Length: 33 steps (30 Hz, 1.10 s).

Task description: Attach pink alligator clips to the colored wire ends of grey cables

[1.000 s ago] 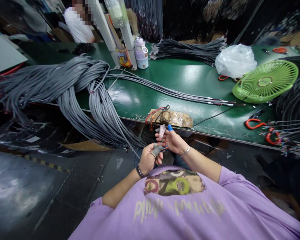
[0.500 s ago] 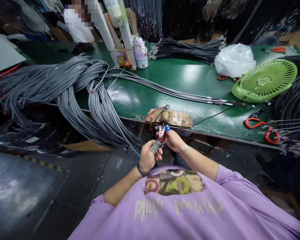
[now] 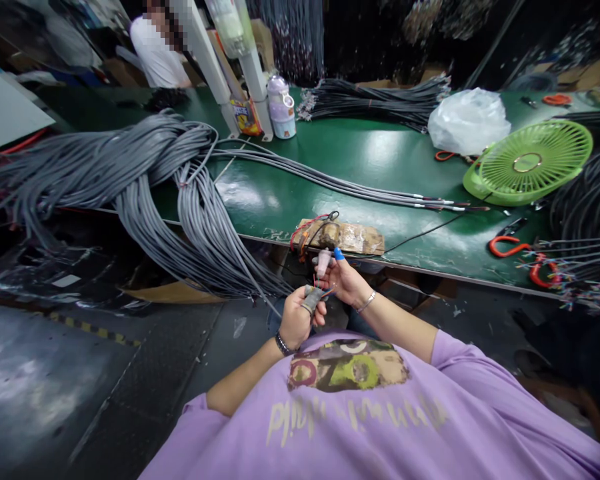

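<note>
My left hand (image 3: 296, 319) is closed around the end of a grey cable, and grey wrapping covers part of its fingers. Thin coloured wires (image 3: 325, 291) fan out of that end toward the other hand. Just to the right, my right hand (image 3: 351, 285) pinches a small pale pink clip (image 3: 323, 263), blurred here; a blue cover (image 3: 339, 254) sits on one fingertip. Both hands are in front of the bench edge, below a taped wooden block (image 3: 363, 239) with red and black leads. Whether the clip touches the wires I cannot tell.
A thick grey cable bundle (image 3: 155, 153) drapes over the green bench (image 3: 260, 193) on the left. Behind lie black cables (image 3: 375, 103) and a purple bottle (image 3: 281, 110). To the right are a green fan (image 3: 530, 163), a plastic bag (image 3: 470, 120) and red-handled cutters (image 3: 509, 245).
My right hand has turned the pink clip, which now points downward toward the wires. My left hand has tilted and lowered slightly with the cable end.
</note>
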Available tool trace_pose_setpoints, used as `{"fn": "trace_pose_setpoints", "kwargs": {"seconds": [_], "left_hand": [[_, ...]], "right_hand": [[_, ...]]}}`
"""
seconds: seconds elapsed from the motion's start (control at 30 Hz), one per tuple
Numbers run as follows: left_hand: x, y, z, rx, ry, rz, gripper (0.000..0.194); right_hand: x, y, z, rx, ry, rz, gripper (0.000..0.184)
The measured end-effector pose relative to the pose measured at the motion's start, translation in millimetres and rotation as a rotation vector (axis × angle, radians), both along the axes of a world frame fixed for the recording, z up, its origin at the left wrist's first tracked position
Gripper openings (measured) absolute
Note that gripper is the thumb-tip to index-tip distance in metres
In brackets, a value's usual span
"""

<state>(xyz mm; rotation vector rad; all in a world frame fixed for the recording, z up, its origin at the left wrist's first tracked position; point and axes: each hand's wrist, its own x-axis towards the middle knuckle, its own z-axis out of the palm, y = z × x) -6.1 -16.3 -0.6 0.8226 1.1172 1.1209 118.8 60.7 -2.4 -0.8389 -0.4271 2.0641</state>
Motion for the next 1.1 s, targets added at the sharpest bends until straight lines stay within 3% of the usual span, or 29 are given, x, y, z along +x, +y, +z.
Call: {"fn": "trace_pose_setpoints", "kwargs": {"seconds": [0.13, 0.27, 0.47, 0.6, 0.73, 0.87, 1.1], "left_hand": [[-3.1, -3.1, 0.5, 0.013, 0.002, 0.019, 0.035], [-3.5, -1.3, 4.0, 0.041, -0.008, 0.026, 0.033], [-1.8, 5.6, 8.6, 0.058, -0.022, 0.024, 0.034], [0.4, 9.7, 7.7, 0.044, -0.023, 0.017, 0.036], [2.7, 11.4, 4.7, 0.015, -0.019, 0.029, 0.037], [4.5, 11.1, 3.4, -0.002, 0.0, 0.02, 0.038], [0.0, 4.7, 3.6, 0.012, 0.011, 0.01, 0.037]], "right_hand": [[3.1, 1.9, 3.3, 0.019, -0.025, 0.022, 0.044], [2.3, 3.1, 4.5, 0.134, -0.103, -0.011, 0.033], [1.4, -1.9, 1.6, 0.244, -0.19, -0.015, 0.043], [-2.0, 0.0, -0.9, 0.176, -0.133, -0.016, 0.046], [-5.7, 5.6, -3.1, 0.041, -0.027, -0.022, 0.038], [-8.0, 7.3, -4.7, 0.003, -0.015, -0.061, 0.033], [-0.7, -1.2, 2.0, 0.011, 0.023, 0.031, 0.049]]}}
